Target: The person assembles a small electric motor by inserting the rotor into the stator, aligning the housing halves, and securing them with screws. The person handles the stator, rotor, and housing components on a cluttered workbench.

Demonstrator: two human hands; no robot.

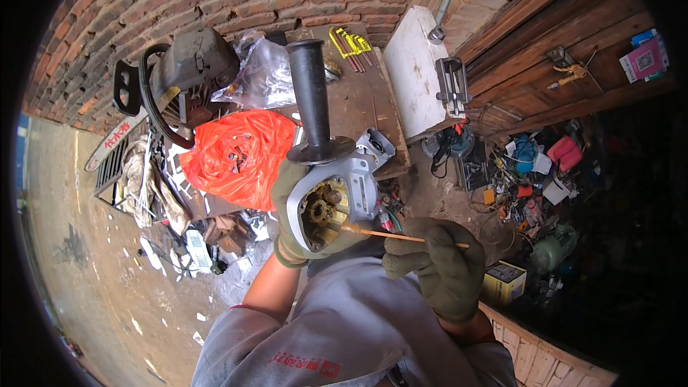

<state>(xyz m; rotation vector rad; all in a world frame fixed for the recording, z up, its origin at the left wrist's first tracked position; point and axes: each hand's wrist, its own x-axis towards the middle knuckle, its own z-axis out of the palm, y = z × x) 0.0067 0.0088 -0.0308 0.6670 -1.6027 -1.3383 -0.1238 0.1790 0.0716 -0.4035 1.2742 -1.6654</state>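
Housing (342,172), L hand (337,241); stick (408,237), R hand (443,266): tip (350,227) nr rim (294,218), gap betw. hands.

Head view: wide fisheye, left one of the worn pair, aimed steeply down over the shirt front (337,330) at bottom centre. Nearest are the gloved left hand (331,245), around mid-frame, and right hand (448,265), just lower right of it. Bench top (358,89) sits farther out at upper centre, brick wall (251,3) bows across the top, floor (79,193) curves down the left, black rim all round.
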